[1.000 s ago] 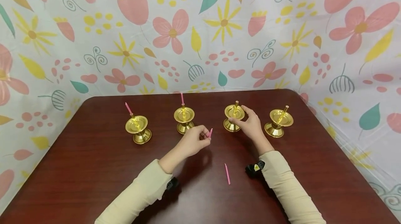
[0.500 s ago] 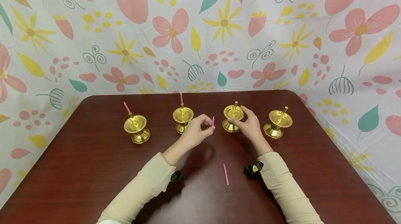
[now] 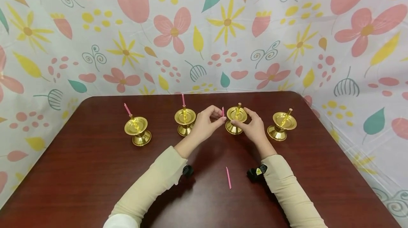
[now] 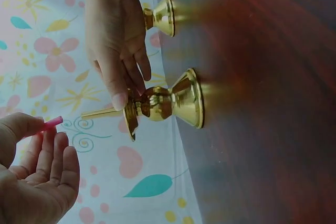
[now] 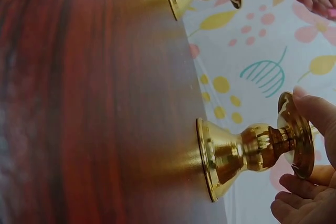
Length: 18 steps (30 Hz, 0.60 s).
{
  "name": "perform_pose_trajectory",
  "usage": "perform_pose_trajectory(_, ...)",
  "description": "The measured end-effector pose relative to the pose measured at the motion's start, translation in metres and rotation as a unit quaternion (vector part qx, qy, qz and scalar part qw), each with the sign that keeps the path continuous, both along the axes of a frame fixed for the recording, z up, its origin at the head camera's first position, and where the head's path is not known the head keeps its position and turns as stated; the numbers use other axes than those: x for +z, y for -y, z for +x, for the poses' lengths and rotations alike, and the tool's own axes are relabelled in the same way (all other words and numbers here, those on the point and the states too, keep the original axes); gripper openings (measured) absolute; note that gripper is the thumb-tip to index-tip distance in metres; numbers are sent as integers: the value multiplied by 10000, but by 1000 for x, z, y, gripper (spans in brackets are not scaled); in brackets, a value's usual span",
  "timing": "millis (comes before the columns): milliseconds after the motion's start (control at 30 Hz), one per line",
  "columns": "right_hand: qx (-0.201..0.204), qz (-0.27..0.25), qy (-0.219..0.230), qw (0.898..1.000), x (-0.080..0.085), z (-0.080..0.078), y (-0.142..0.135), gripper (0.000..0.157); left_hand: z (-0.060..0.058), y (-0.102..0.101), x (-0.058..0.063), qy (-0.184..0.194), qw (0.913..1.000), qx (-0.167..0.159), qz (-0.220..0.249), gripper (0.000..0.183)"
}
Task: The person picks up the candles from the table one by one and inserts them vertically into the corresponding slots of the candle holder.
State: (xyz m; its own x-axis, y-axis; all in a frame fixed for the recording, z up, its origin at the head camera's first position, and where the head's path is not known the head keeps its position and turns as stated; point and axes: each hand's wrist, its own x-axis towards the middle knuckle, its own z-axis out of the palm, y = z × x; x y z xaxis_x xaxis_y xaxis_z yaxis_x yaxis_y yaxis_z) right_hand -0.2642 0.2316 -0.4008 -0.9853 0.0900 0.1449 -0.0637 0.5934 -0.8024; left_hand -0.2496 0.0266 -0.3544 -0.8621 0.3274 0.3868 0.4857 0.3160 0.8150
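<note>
Between thumb and fingertips, my left hand (image 3: 205, 123) pinches a thin pink candle (image 3: 223, 111), most of it hidden by the fingers. The candle's end (image 4: 54, 122) points at the upright tube of a brass candle holder (image 3: 233, 129), with a small gap between them in the left wrist view. That holder, third from the left, stands upright on the table. My right hand (image 3: 255, 125) grips its dish by the rim, thumb on the near side and fingers on the far side. Another pink candle (image 3: 228, 178) lies on the table in front of the hands.
Two brass holders on the left, the outer one (image 3: 141, 137) and the inner one (image 3: 181, 131), each carry a pink candle. A holder (image 3: 277, 133) with a bare tube stands right of my right hand. Behind the dark wooden table (image 3: 79, 171) hangs a flowered cloth (image 3: 127, 44).
My left hand has moved up and to the right with the candle, now close beside the third holder. The right hand keeps its grip on that holder's rim.
</note>
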Motion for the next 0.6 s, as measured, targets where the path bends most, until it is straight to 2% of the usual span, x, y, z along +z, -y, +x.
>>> perform_pose_trajectory(200,40,12,-36,10000,1,0,0,80,-10,-8,9,-39,9999,-99,65,16)
perform_pose_trajectory(333,18,94,-7,10000,-1,2,-2,80,-14,-14,12,-37,9997,-219,-66,16)
perform_pose_trajectory(600,64,72,-109,9999,-2,1,-3,80,-25,-23,20,-79,9997,-165,-190,14)
